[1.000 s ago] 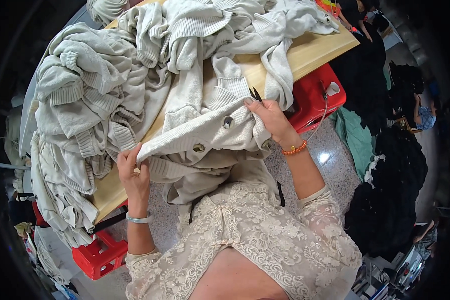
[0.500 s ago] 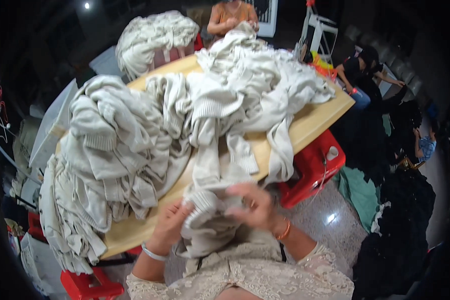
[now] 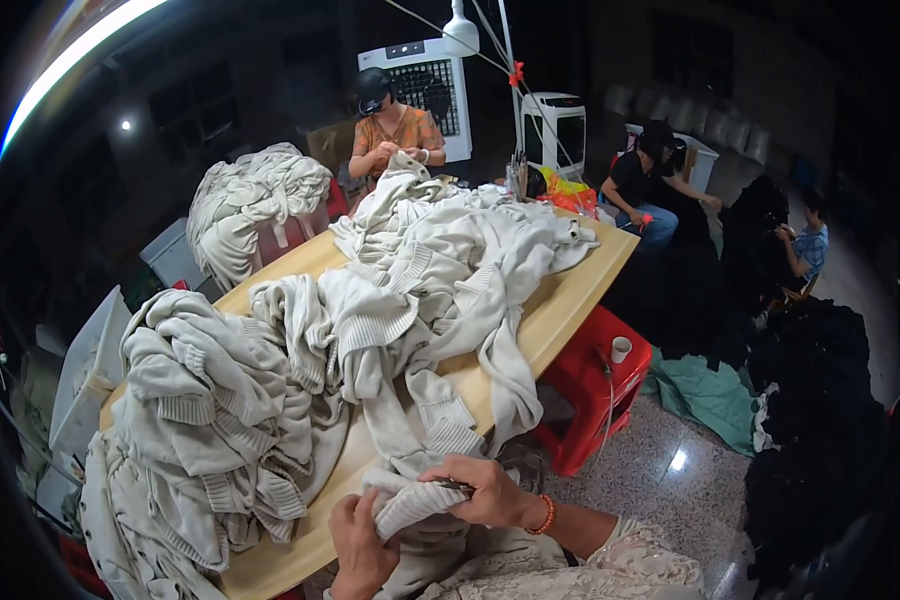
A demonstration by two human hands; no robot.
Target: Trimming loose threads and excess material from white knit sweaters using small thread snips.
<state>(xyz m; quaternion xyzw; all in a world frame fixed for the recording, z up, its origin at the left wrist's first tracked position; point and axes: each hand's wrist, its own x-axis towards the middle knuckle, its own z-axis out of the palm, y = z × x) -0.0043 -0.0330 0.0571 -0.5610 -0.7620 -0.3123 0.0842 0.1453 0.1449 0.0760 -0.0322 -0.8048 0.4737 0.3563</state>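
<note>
Left hand [image 3: 360, 545]: I've got fingers clamped on one end of a ribbed band [image 3: 417, 508], thumb side toward the middle. Right hand [image 3: 490, 492]: fingers closed around a small dark tool [image 3: 454, 487], held right at the other end of the band. Can't make out the tool's full shape, most of it is behind my fingers.

The band belongs to a pale knit garment [image 3: 425, 552]. It's bunched between my two hands, just off the near edge of the counter [image 3: 570, 308], over the lap. Orange bead bracelet [image 3: 541, 514] on my right wrist, cream lace sleeve [image 3: 638, 562] behind it.

Counter is light wood. Tall heap of pale knitwear [image 3: 210, 420] on its left part, second heap [image 3: 470, 245] spread over the middle and far end, one sleeve [image 3: 510, 375] trailing toward me.

Right of the counter: red stool [image 3: 585, 385] with a white cup [image 3: 621, 349] on top. Beyond it, green cloth [image 3: 705, 400] on the speckled floor [image 3: 660, 490], then a big black pile [image 3: 820, 440].

Far end: co-worker in an orange top [image 3: 398, 128], both hands on pale fabric. Off to the right, two more people seated, one in black [image 3: 642, 185], one in blue check [image 3: 812, 250].
</note>
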